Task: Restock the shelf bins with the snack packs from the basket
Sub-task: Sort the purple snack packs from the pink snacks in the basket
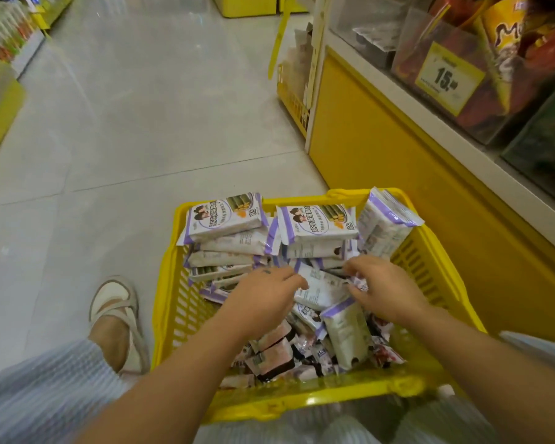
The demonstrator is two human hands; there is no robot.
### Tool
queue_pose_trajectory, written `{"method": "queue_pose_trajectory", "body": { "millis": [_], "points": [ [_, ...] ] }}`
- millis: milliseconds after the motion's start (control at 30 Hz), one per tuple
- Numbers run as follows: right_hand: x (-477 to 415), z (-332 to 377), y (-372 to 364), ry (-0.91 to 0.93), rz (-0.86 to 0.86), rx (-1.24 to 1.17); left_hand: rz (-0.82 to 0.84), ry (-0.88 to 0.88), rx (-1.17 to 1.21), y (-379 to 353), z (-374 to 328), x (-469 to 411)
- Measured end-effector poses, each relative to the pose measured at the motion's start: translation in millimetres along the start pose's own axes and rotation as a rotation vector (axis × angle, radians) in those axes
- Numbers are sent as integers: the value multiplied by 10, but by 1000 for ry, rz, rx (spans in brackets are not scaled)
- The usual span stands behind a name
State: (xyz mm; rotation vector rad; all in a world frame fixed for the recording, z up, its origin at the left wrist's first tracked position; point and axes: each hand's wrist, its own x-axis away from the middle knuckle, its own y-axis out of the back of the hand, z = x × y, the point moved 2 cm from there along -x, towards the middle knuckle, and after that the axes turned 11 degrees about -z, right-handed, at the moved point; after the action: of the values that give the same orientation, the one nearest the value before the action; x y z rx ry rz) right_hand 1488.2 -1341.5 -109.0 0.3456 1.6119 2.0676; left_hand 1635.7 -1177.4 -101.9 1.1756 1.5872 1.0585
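A shop, in an aisle of snack goods. Above and right of the right hand, clear shelf bins hold wrapped sweets behind a yellow price tag reading 15. Beneath that hand a yellow basket brims with identical snack packs; far left of the left hand, more stocked shelving lines the tiled floor

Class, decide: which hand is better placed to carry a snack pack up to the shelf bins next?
Right. The right hand pinches a snack pack and is on the side of the shelf bins; the left hand is farther from them.
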Motion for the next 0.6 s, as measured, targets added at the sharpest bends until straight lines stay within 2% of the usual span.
{"method": "queue_pose_trajectory", "body": {
  "millis": [67,100,233,367,467,533,600],
  "points": [
    [76,-32,-219,-14,258,55,178,70,19,-168,3,13],
    [103,-33,-303,-23,334,72,235,93,20,-238,8,25],
    [114,-16,-445,33,396,216,310,119,17,-396,36,34],
    [86,1,-363,25,527,195,272,102,78,-413,-52,-66],
    [-79,-117,-50,-174,582,15,145,52,154,-311,-188,-186],
    [-291,-263,295,-255,496,26,16,25,194,-198,-259,-271],
    [-479,-410,648,-326,332,111,-121,11,208,-84,-297,-329]
  ]
}}
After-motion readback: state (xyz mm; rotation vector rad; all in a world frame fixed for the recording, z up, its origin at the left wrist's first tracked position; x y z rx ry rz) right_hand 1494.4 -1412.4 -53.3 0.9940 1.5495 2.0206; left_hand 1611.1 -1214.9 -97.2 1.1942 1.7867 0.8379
